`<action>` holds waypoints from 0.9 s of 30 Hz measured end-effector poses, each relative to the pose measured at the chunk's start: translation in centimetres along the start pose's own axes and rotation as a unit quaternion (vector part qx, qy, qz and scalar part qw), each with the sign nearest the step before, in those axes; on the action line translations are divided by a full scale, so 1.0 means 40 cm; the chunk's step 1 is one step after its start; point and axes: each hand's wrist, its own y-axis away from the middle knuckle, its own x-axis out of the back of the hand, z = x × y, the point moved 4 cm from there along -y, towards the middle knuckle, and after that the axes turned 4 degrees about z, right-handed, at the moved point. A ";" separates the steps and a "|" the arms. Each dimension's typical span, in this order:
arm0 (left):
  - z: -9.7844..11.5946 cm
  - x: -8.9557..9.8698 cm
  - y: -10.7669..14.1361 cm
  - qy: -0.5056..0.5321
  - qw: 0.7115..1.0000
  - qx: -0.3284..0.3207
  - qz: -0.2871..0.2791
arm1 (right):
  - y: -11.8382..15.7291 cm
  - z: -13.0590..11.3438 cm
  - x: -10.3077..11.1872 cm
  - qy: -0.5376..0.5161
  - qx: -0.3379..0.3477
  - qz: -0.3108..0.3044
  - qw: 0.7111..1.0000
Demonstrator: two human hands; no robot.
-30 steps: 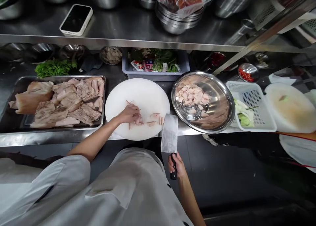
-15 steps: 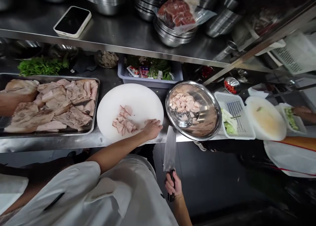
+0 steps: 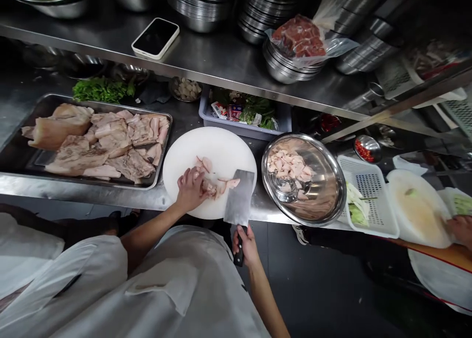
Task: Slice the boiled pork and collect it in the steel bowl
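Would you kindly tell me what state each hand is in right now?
Left hand: at the meat pieces on the white board; whether it grips any cannot be told.
Right hand: closed, holding the cleaver.

On the counter (image 3: pixel 110 192), a cutting board (image 3: pixel 221 146) bearing cut meat (image 3: pixel 210 188) lies between a tray (image 3: pixel 18 146) of meat slabs (image 3: pixel 106 141), left, and a mixing bowl (image 3: pixel 324 175) of meat pieces (image 3: pixel 289 166), right. The cleaver (image 3: pixel 239 195) reaches over the board's near right edge. Behind sits a bin (image 3: pixel 239 127) of greens (image 3: pixel 254 110); right of the bowl come a basket (image 3: pixel 376 190), then a second board (image 3: pixel 416 205). A phone (image 3: pixel 155 37) (on the shelf (image 3: pixel 221 57) above) lies left of stacked bowls (image 3: pixel 201 11).
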 end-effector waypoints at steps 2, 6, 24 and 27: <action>0.006 -0.026 0.021 0.007 1.000 0.010 -0.008 | -0.033 -0.033 -0.078 0.042 -0.002 -0.022 0.999; 0.029 -0.059 -0.007 0.037 0.997 0.062 0.011 | -0.073 -0.065 -0.203 0.116 -0.018 -0.094 0.989; 0.120 -0.006 -0.134 0.147 0.983 0.043 0.105 | -0.050 -0.149 -0.230 0.069 0.034 -0.180 0.981; 0.278 -0.027 -0.197 0.139 0.986 -0.045 0.078 | -0.030 -0.221 -0.154 0.022 0.072 -0.121 0.990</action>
